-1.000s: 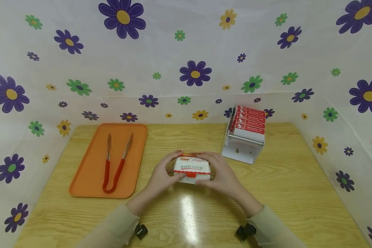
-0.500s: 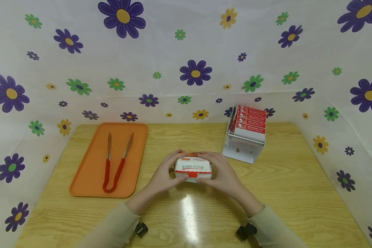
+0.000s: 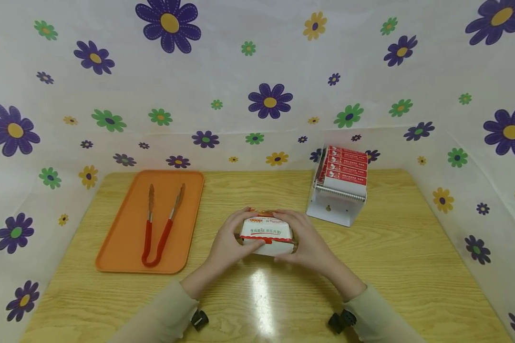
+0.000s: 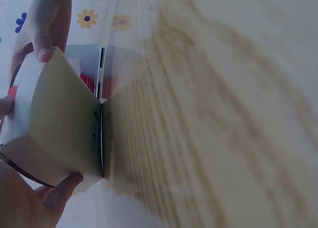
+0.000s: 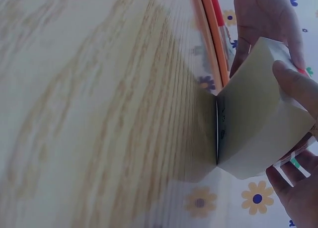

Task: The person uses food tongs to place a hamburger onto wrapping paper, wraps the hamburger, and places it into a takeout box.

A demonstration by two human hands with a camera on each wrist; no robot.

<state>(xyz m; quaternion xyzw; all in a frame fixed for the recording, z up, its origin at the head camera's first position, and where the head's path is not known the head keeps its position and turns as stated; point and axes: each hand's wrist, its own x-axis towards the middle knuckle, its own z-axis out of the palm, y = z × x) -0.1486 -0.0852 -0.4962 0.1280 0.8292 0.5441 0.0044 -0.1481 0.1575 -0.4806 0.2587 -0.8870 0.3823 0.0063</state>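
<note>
A small white paper food box (image 3: 266, 232) with red print stands between both hands at the middle of the table. My left hand (image 3: 226, 243) grips its left side, the thumb on the red front tab (image 3: 268, 241). My right hand (image 3: 307, 240) holds the other side, thumb low on the front wall. A narrow dark gap shows under the lid's right front edge. In both wrist views the box (image 4: 62, 118) tilts, its pale underside facing the cameras and one bottom edge at the tabletop. The box's contents are hidden.
On the left, an orange tray (image 3: 120, 238) bears tongs (image 3: 165, 238) with red handles and spread arms. At the back right stands a white dispenser (image 3: 339, 212) with red-and-white printed labels (image 3: 346, 166). Flowered sheeting (image 3: 223, 71) encloses the wooden table (image 3: 395, 247).
My left thumb has moved right, onto the red tab. More of the box's front wall now shows, and its lower edge sits slightly nearer. The tray, tongs and dispenser stay put.
</note>
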